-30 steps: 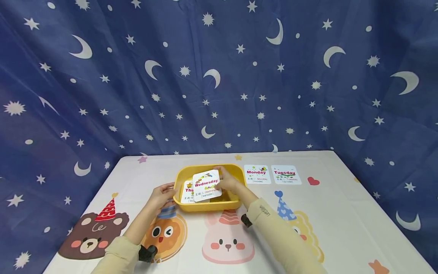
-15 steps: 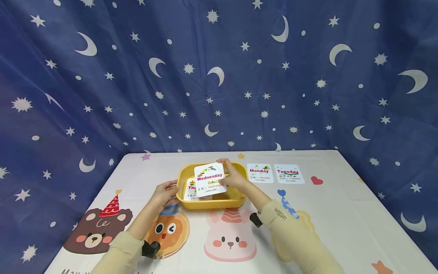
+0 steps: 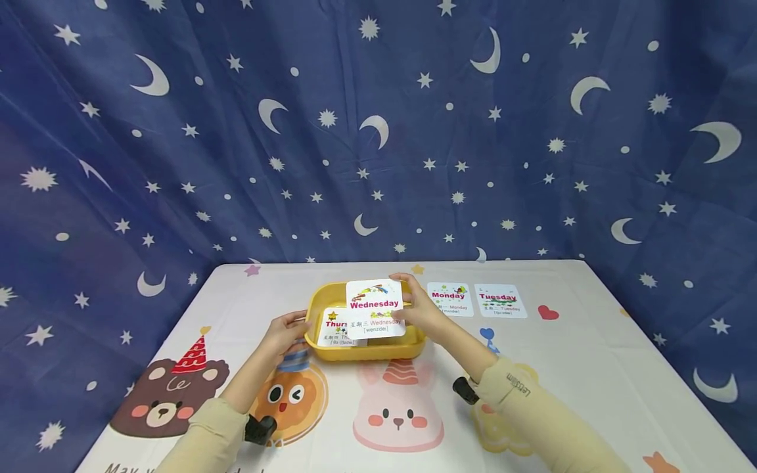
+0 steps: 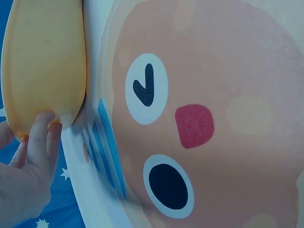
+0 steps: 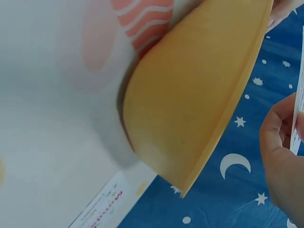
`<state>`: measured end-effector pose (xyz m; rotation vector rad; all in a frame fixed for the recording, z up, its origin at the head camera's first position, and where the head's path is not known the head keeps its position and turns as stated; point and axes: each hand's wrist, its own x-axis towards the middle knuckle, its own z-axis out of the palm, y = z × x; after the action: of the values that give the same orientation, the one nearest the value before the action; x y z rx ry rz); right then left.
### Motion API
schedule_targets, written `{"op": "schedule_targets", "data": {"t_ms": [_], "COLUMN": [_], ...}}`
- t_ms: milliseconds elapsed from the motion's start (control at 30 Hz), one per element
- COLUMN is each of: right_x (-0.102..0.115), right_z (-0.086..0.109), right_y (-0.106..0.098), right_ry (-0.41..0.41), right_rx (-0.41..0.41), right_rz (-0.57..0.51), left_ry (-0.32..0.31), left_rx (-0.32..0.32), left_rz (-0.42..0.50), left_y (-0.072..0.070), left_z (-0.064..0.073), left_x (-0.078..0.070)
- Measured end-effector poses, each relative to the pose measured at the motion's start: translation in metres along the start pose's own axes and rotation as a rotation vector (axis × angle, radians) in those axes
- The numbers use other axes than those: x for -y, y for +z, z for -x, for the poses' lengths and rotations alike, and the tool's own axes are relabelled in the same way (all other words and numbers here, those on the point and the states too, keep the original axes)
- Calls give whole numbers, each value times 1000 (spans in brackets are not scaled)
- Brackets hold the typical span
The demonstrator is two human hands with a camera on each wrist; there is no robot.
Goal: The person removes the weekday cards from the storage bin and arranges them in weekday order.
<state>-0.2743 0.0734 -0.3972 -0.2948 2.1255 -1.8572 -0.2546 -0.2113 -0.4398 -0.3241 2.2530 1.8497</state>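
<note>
In the head view a yellow plastic tray (image 3: 367,353) is at the middle of the table, my left hand (image 3: 282,336) gripping its left end. The left wrist view shows those fingers (image 4: 38,137) against the tray's outer wall. My right hand (image 3: 424,312) pinches a white "Wednesday" flashcard (image 3: 374,305) by its right edge, holding it up over the tray. Behind it, inside the tray, lies a "Thursday" flashcard (image 3: 331,336), partly covered. Seen from the right wrist, the held card (image 5: 299,97) is nearly edge-on between thumb and fingers.
Right of the tray, "Monday" (image 3: 452,304) and "Tuesday" (image 3: 500,303) flashcards lie side by side, Monday's left part hidden by the right hand. A white tablecloth (image 3: 591,368) with printed cartoon animals covers the table. A blue star-and-moon curtain (image 3: 402,164) hangs behind.
The right hand has lifted the Wednesday card from the tray, turned it upright and moved it slightly right. The left hand keeps its hold; the whole view shifted a little early on.
</note>
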Motion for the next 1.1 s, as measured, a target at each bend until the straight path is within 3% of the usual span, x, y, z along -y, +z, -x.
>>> {"op": "schedule_targets", "data": {"t_ms": [200, 500, 733, 1100], "right_x": [-2, -15, -23, -32], "right_z": [14, 38, 56, 63], "right_y": [-10, -30, -41, -84], "right_ry": [34, -20, -30, -71], "right_rx": [-24, 26, 19, -3], "right_rz": [24, 56, 61, 15], "left_ry": [-7, -4, -11, -2], "left_rx": [2, 0, -3, 6], "left_rz": [8, 13, 32, 35], "left_y": [0, 0, 1, 0], "left_z": [0, -1, -1, -2], "left_x": [2, 3, 4, 2]}}
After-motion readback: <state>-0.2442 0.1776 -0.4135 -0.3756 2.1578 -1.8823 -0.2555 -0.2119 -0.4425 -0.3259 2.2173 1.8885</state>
